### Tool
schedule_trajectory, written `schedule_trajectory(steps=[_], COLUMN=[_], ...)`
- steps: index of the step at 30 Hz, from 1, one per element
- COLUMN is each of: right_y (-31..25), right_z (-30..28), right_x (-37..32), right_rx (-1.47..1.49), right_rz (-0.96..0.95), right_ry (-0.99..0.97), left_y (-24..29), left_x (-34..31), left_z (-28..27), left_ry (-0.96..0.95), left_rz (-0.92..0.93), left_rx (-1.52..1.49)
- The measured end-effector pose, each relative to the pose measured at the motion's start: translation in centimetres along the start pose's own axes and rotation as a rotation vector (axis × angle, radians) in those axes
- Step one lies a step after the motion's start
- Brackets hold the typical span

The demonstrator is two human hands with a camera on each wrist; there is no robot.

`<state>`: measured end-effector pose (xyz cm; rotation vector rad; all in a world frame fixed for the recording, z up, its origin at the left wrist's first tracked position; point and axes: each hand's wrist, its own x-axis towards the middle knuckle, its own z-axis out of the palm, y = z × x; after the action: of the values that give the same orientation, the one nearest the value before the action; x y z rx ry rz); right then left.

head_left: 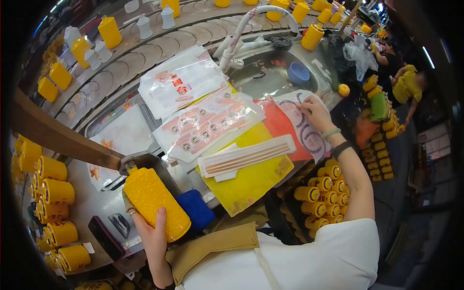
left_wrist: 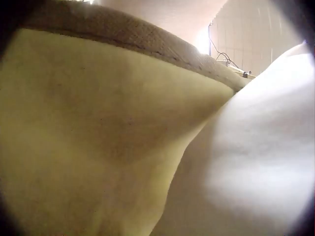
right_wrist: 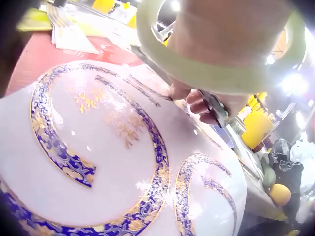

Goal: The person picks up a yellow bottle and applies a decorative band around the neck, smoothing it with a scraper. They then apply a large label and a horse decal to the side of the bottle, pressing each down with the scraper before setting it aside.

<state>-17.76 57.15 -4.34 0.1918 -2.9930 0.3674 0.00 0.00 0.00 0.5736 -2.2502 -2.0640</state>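
Note:
A yellow embossed bottle lies tilted in my left hand, the thumb across its lower side and its neck against a dark metal holder. My right hand pinches the upper edge of a white sheet with blue-and-gold curved bands. In the right wrist view the patterned sheet fills the foreground, and the fingers are curled at its far edge, beside a small dark object. The left wrist view holds only apron and shirt cloth, with no left hand visible.
Printed sheets, a yellow sheet and a strip with brown lines cover the counter. Behind are a sink with a blue bowl and a faucet. A wooden beam crosses left; yellow bottles stack nearby. Another person stands far right.

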Motion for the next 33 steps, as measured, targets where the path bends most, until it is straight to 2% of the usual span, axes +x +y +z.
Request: schedule_trajectory(steps=[3, 9, 12, 14, 15, 17, 21, 23, 24, 25, 27, 29, 31, 33], right_y=[-0.2, -1.2, -1.8, -2.0, -1.9, -1.6, -1.5, -2.0, -4.5, -5.4, -6.1, -7.0, -5.3, -6.8], right_z=[-0.5, -0.3, 0.0, -0.1, -0.2, -0.6, -0.9, -2.0, -4.2, -4.9, -5.8, -5.7, -2.8, -0.2], right_x=[-0.5, -0.7, -0.2, 0.2, 0.3, 0.6, 1.3, 1.8, 2.5, 3.3, 5.4, 8.3, 12.4, 15.6], right_rx=[0.033, 0.076, 0.164, 0.136, 0.138, 0.168, 0.212, 0.436, 0.589, 0.588, 0.69, 0.631, 0.722, 0.573], right_rz=[-0.001, 0.05, 0.123, 0.363, 0.365, 0.306, 0.366, 0.5, 0.619, 0.62, 0.495, 0.396, 0.315, 0.233], right_ry=[0.043, 0.138, 0.181, 0.209, 0.21, 0.036, -0.069, -0.1, -0.167, -0.168, -0.063, -0.004, -0.059, -0.022], left_y=[0.3, -0.4, -0.2, 0.1, 0.2, 0.4, 0.1, 0.0, -0.1, -0.2, -0.1, 0.0, -0.5, -0.4], left_x=[-0.3, -0.1, -0.2, -0.2, -0.2, -0.2, -0.2, -0.1, -0.2, -0.2, -0.1, -0.2, -0.1, -0.2], left_z=[0.5, 0.3, 0.3, 0.5, 0.5, 0.4, 0.1, -0.1, -0.1, -0.2, 0.0, 0.1, -0.1, -0.1], left_ry=[0.006, 0.017, 0.008, 0.021, 0.02, 0.015, 0.014, 0.011, 0.011, 0.014, 0.014, 0.03, 0.03, 0.029], left_rz=[-0.033, -0.004, -0.011, -0.018, -0.017, -0.008, -0.027, -0.032, -0.034, -0.031, -0.027, -0.04, -0.035, -0.027], left_rx=[-0.082, -0.048, -0.081, -0.104, -0.103, -0.102, -0.107, -0.083, -0.083, -0.072, -0.062, -0.07, -0.069, -0.066])
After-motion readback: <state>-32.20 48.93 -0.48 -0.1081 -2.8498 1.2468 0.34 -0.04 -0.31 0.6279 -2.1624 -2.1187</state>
